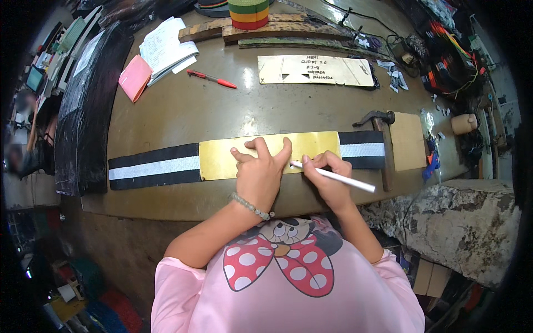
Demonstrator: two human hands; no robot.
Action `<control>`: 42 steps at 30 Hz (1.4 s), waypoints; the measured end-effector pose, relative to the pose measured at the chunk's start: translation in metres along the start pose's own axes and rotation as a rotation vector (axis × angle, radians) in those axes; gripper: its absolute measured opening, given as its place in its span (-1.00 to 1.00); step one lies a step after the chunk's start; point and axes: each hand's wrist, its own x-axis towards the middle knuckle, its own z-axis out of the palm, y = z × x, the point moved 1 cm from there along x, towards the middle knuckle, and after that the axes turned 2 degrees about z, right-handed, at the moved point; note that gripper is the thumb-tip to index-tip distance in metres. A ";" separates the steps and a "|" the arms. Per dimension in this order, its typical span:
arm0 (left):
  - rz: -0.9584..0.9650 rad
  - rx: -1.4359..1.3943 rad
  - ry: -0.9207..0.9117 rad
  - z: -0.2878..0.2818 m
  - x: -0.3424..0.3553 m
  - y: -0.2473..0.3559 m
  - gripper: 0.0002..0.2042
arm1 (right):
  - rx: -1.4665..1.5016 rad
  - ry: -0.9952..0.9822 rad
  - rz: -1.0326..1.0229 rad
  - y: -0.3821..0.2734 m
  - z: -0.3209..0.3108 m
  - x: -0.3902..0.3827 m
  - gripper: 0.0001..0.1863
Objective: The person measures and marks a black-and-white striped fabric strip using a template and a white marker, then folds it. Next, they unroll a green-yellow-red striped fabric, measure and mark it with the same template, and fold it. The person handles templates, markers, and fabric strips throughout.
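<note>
A black strap with a pale center stripe (pixel 154 171) lies lengthwise on the table (pixel 183 111), under a flat yellow rectangular piece (pixel 219 158) that covers its middle. My left hand (pixel 258 172) presses on the yellow piece with its fingers spread and bent. My right hand (pixel 330 177) grips a white pen (pixel 355 183), whose tip rests on the yellow piece just right of my left hand, by a small light spot or opening that I cannot make out.
A hammer (pixel 387 150) lies beside cardboard (pixel 406 141) at the right. Along the back are a labelled card (pixel 269 69), red pen (pixel 216 79), pink paper (pixel 135 77), wooden strips (pixel 200 33) and striped webbing roll (pixel 249 14). A long black wrapped bundle (pixel 83 127) borders the left.
</note>
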 end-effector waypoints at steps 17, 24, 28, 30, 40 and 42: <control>0.189 0.062 0.093 0.010 0.008 0.028 -0.42 | 0.005 0.169 -0.043 0.006 -0.040 -0.004 -0.70; 0.177 0.014 0.045 0.007 0.008 0.027 -0.31 | -0.136 0.106 -0.064 -0.004 -0.047 0.007 -0.69; 0.180 0.031 0.032 0.006 0.008 0.028 -0.31 | 0.013 0.487 0.113 0.009 -0.062 0.021 -0.66; 0.187 0.049 0.035 0.006 0.008 0.028 -0.32 | -0.103 0.420 0.071 0.012 -0.062 0.024 -0.66; 0.173 0.063 0.019 0.005 0.009 0.030 -0.33 | -0.245 0.230 0.012 -0.002 -0.059 0.029 -0.69; 0.171 0.066 0.019 0.006 0.010 0.030 -0.34 | -0.260 0.138 0.035 -0.003 -0.067 0.022 -0.71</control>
